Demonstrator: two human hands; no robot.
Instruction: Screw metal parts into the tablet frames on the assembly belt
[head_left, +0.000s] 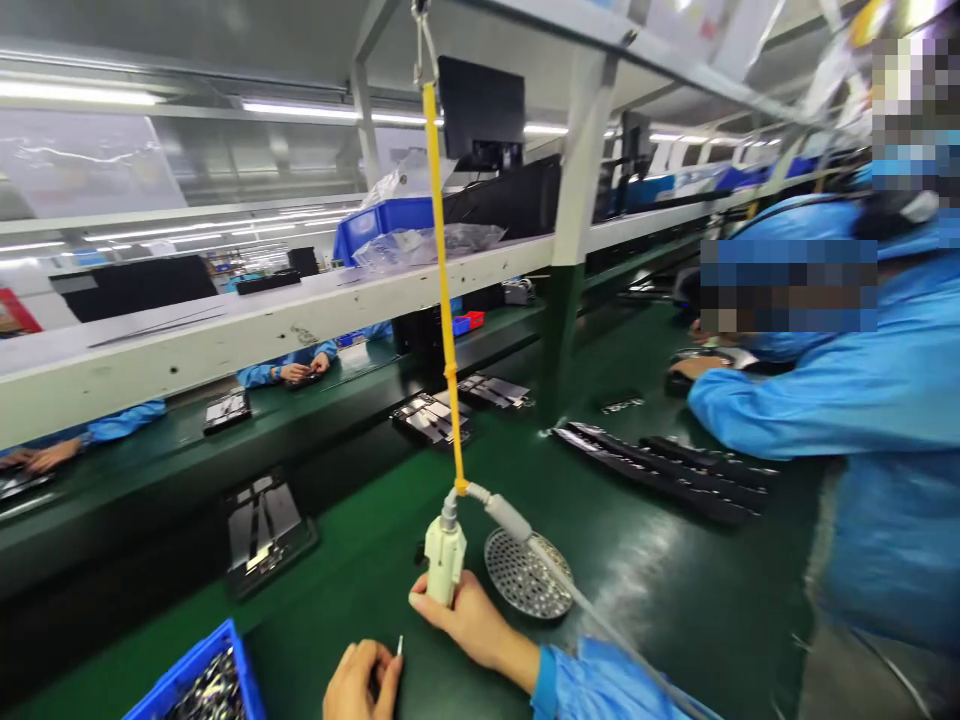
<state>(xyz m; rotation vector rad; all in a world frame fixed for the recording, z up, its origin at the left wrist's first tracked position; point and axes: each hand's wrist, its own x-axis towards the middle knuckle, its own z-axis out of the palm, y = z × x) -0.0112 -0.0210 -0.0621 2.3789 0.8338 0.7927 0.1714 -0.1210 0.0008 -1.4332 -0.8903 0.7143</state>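
Observation:
My right hand (480, 625) is closed around a pale electric screwdriver (444, 560), which hangs upright from a yellow cord (442, 250). A grey cable (570, 580) runs from its top over my right sleeve. Below and to the left, my left hand (364, 682) is closed, with a small slim pale piece (400, 646) sticking up at the fingertips; its kind I cannot make out. Just right of the screwdriver lies a round perforated metal plate (529, 575). A blue bin (244, 665) full of small metal parts stands left of my left hand.
On the green bench (352, 540) lie several flat device assemblies (266, 530) and long black strips (660, 470). A co-worker in a blue sleeve (795, 405) leans over at right. Other hands (300, 370) work beyond the white shelf edge (225, 345). A post (574, 200) rises behind.

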